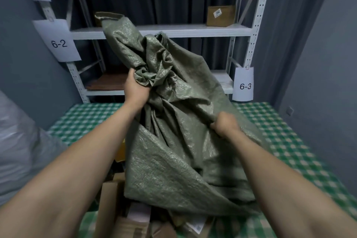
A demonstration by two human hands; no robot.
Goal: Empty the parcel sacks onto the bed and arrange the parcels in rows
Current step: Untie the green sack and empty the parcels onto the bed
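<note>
the lower parts of the parcels (112,205) are cut off by the near edge of the frame, and several are covered by the green woven sack (173,131); their labels are too blurred to be read. the inside of the sack is hidden by its folds, so what it holds cannot be told. the sack is held up over the bed (289,141), with its lower end resting on the brown cardboard parcels at the near middle.

the left hand (135,88) is clamped on a bunched knot of sack fabric at the upper middle. the right hand (225,122) is closed on a fold of the sack's right side; its fingers are hidden behind the fabric.

the bed is covered with a green and white checked sheet. a pale plastic bag (23,141) is partly cut off at the left edge.

on the far metal shelf unit (173,30), a brown box (221,15) with an unreadable white label is seen. paper tags reading "6-2" (59,43) and "6-3" (245,86) are fixed to the uprights.
</note>
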